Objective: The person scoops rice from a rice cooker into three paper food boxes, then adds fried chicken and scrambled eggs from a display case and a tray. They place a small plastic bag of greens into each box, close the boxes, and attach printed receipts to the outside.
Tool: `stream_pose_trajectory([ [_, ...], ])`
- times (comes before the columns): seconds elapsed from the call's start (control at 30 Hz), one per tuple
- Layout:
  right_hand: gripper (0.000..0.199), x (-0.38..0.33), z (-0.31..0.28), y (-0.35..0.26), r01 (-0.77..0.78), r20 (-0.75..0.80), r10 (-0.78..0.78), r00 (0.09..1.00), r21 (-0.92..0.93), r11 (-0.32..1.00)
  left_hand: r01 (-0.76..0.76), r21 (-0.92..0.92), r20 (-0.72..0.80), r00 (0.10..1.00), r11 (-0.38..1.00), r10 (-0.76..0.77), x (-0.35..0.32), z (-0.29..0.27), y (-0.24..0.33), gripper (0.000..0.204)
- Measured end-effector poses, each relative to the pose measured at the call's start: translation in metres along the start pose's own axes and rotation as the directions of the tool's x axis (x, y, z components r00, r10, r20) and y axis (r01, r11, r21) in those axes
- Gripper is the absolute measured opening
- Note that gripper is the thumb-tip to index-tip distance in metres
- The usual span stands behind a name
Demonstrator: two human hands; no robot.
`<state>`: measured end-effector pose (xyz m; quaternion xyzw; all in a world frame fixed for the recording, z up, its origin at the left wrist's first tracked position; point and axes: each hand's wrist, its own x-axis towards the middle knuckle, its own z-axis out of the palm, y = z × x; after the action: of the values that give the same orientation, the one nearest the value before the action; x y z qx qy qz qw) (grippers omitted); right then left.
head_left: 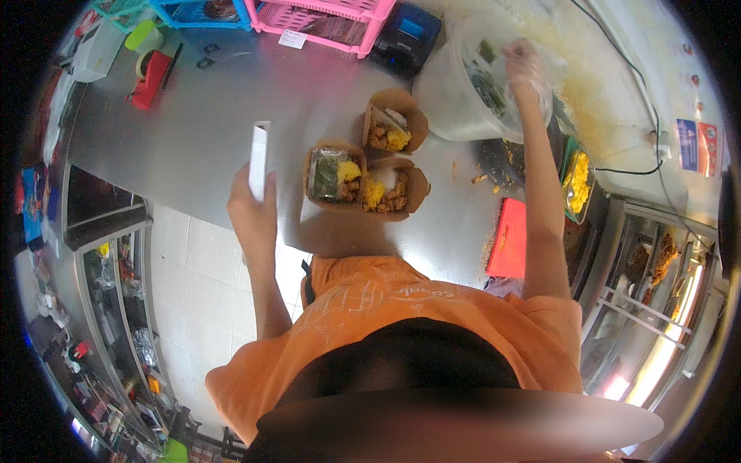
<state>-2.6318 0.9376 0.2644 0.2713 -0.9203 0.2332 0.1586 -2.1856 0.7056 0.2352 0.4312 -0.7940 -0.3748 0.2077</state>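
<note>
My left hand (pixel 253 208) is closed around a long, narrow white object (pixel 259 158), held upright left of the food boxes; its exact kind is unclear. My right hand (pixel 523 65) is stretched over the mouth of a big translucent plastic tub (pixel 448 92). Its fingers look curled together, slightly blurred, and what they hold cannot be made out. Inside the tub lie several dark green packets (pixel 486 86). Between my arms stand three open brown cardboard boxes: a left one (pixel 310 147) with a clear-wrapped dark green packet (pixel 327 177), a back one (pixel 421 123) and a right one (pixel 419 189). Yellow and brown food fills them.
Pink (pixel 324 23) and blue (pixel 204 14) plastic racks line the back of the metal counter (pixel 208 108), beside a black device (pixel 406 40). A red tape dispenser (pixel 150 81) and scissors (pixel 220 57) lie left. At right are a red flat item (pixel 508 239) and a container of yellow food (pixel 577 181).
</note>
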Motion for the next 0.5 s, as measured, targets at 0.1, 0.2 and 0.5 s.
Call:
stream_pose_trajectory([
  [0.1,0.016,-0.082,-0.054,-0.051,0.022,-0.168,0.044,0.985,0.372,0.928,0.017,0.005,-0.059,0.998,1.0,-0.017,-0.012,-0.003,-0.011,0.029],
  [0.2,0.01,-0.162,-0.061,-0.073,-0.363,0.283,0.236,0.929,0.819,0.444,0.001,0.009,-0.07,0.998,1.0,0.0,-0.02,0.005,-0.017,0.029],
  [0.5,0.008,-0.239,-0.001,-0.094,-0.138,0.582,-0.15,0.799,0.42,0.897,-0.149,0.14,0.089,0.987,0.979,0.137,-0.023,0.072,-0.032,0.031],
])
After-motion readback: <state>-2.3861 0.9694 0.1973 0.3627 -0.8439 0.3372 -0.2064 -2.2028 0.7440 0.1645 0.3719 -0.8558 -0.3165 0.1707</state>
